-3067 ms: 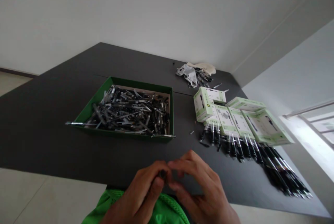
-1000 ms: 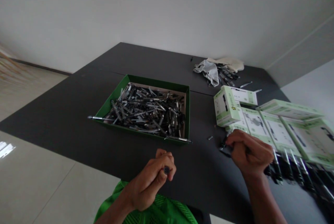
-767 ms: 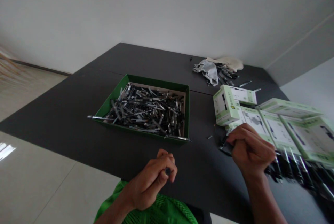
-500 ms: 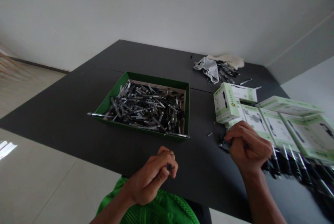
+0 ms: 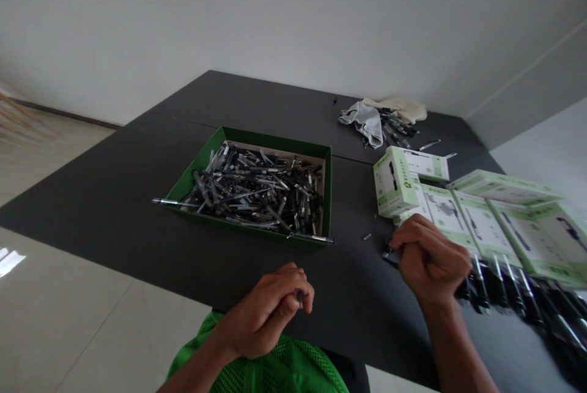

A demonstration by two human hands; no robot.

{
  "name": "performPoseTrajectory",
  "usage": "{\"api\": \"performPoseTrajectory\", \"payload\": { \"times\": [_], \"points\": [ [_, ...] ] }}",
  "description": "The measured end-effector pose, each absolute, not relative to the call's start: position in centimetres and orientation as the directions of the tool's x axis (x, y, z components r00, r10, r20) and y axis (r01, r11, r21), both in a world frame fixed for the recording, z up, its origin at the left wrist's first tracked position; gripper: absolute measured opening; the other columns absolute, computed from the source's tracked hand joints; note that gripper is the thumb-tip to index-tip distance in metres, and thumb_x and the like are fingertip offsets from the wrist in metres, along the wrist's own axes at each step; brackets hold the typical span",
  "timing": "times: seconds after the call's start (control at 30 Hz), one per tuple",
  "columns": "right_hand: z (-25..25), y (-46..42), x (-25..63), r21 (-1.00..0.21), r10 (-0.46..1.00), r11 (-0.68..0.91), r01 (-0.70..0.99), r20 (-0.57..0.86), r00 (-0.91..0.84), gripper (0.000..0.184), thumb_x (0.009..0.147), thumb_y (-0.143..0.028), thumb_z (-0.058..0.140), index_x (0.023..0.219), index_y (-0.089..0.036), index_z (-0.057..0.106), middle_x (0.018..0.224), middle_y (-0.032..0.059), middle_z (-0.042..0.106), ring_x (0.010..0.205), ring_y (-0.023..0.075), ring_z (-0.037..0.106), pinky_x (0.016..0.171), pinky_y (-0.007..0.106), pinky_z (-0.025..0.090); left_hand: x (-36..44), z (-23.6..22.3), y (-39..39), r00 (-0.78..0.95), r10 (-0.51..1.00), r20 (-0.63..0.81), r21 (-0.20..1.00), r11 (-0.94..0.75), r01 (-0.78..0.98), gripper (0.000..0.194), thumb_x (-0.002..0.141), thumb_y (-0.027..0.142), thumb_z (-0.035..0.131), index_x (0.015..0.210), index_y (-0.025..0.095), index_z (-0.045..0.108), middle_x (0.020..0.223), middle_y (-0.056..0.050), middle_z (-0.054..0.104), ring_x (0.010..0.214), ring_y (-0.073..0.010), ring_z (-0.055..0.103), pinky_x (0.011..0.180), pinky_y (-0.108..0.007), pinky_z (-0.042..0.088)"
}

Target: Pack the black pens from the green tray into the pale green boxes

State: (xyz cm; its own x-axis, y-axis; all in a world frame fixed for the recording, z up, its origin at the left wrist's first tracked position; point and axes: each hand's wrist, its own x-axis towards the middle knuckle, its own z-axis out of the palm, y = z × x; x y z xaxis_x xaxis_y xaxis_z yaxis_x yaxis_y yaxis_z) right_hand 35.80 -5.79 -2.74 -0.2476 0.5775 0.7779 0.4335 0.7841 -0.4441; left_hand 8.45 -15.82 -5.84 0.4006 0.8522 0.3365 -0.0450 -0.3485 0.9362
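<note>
My left hand point(image 5: 270, 310) is curled shut near the table's front edge, pinching a small dark pen part point(image 5: 299, 295) between thumb and fingers. My right hand point(image 5: 431, 261) is closed in a fist at the left end of a row of black pens point(image 5: 504, 289) lying on the dark table point(image 5: 114, 197). A dark pen tip pokes out of the fist on its left side. A green tray point(image 5: 257, 194) heaped with several pens and pen parts sits beyond my left hand.
Light green boxes point(image 5: 458, 203) stand and lie in a row at the right, over the pen row. A grey cloth and loose pens point(image 5: 380, 121) lie at the far edge. A tiny loose part point(image 5: 367, 236) lies between tray and right hand. Green mesh clothing shows at the bottom.
Three seconds ago both hands were together at the front edge; my right hand has since gone right to the pen row. Over the last second both hands have barely shifted.
</note>
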Motion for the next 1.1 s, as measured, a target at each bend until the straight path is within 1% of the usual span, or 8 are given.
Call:
{"api": "performPoseTrajectory", "payload": {
  "times": [0.1,0.27,0.43,0.53,0.67,0.77,0.93,1.1],
  "points": [
    [-2.6,-5.9,35.7,-0.439,0.571,0.792,0.424,0.780,-0.256,0.037,0.082,0.013,0.046,0.071,-0.020,0.059,0.064,-0.0030,0.057,0.060,0.0113,0.052,0.054,0.028,0.040,8.4,-5.8,-16.0,0.407,0.850,0.334,0.927,-0.375,0.022,0.050,0.116,0.051,0.032,0.098,0.017,0.064,0.083,-0.005,0.061,0.078,-0.0163,0.056,0.079,-0.028,0.044],
    [-2.6,-5.8,35.6,-0.440,0.573,0.791,0.425,0.776,-0.262,0.036,0.083,0.012,0.047,0.071,-0.020,0.059,0.064,-0.0032,0.057,0.059,0.0114,0.053,0.053,0.027,0.040,8.2,-6.1,-16.3,0.418,0.852,0.315,0.912,-0.394,0.115,0.051,0.116,0.049,0.032,0.112,0.017,0.072,0.092,-0.007,0.072,0.085,-0.0165,0.066,0.088,-0.028,0.048],
    [-2.6,-5.7,35.5,-0.443,0.571,0.796,0.413,0.776,-0.268,0.036,0.083,0.012,0.048,0.071,-0.019,0.059,0.064,-0.0030,0.057,0.060,0.0114,0.052,0.055,0.028,0.040,8.2,-6.6,-16.1,0.407,0.817,0.409,0.882,-0.468,0.052,0.050,0.115,0.049,0.037,0.122,0.018,0.075,0.074,-0.003,0.064,0.068,-0.0153,0.057,0.075,-0.028,0.047],
    [-2.5,-5.7,35.5,-0.437,0.569,0.798,0.415,0.773,-0.280,0.037,0.083,0.014,0.047,0.072,-0.019,0.058,0.065,-0.0030,0.057,0.061,0.0108,0.051,0.055,0.028,0.040,8.1,-6.7,-16.2,0.414,0.844,0.341,0.912,-0.404,0.073,0.049,0.115,0.048,0.036,0.127,0.019,0.074,0.078,-0.003,0.062,0.069,-0.0149,0.054,0.076,-0.029,0.047],
    [-2.4,-5.8,35.4,-0.434,0.562,0.808,0.399,0.771,-0.298,0.037,0.083,0.015,0.047,0.074,-0.019,0.058,0.066,-0.0027,0.057,0.062,0.0109,0.052,0.055,0.027,0.041,8.2,-7.2,-16.5,0.369,0.892,0.261,0.965,-0.257,-0.060,0.044,0.117,0.041,0.030,0.143,0.021,0.059,0.081,0.000,0.050,0.069,-0.0129,0.043,0.068,-0.026,0.041],
    [-2.5,-5.9,35.5,-0.437,0.562,0.808,0.395,0.772,-0.296,0.037,0.083,0.015,0.048,0.074,-0.019,0.058,0.067,-0.0025,0.058,0.063,0.0114,0.052,0.056,0.028,0.041,8.3,-7.7,-16.6,0.392,0.893,0.223,0.975,-0.207,-0.084,0.045,0.118,0.038,0.029,0.160,0.028,0.041,0.092,-0.001,0.048,0.078,-0.0139,0.043,0.076,-0.028,0.042],
    [-2.4,-5.8,35.6,-0.440,0.568,0.806,0.397,0.763,-0.307,0.036,0.084,0.014,0.047,0.075,-0.020,0.058,0.067,-0.0027,0.058,0.062,0.0111,0.052,0.056,0.027,0.041,8.0,-7.8,-16.3,0.520,0.818,0.247,0.969,-0.223,-0.109,0.066,0.114,0.033,0.036,0.172,0.040,0.005,0.110,-0.004,0.046,0.091,-0.0173,0.043,0.086,-0.033,0.043],
    [-2.4,-5.8,35.6,-0.437,0.572,0.804,0.404,0.753,-0.326,0.036,0.085,0.013,0.047,0.075,-0.020,0.058,0.067,-0.0030,0.059,0.063,0.0105,0.052,0.058,0.026,0.041,7.8,-6.9,-16.1,0.599,0.777,0.194,0.980,-0.175,-0.091,0.083,0.103,0.029,0.046,0.172,0.036,0.002,0.116,-0.006,0.042,0.093,-0.0186,0.042,0.090,-0.037,0.045]
  ]
}}
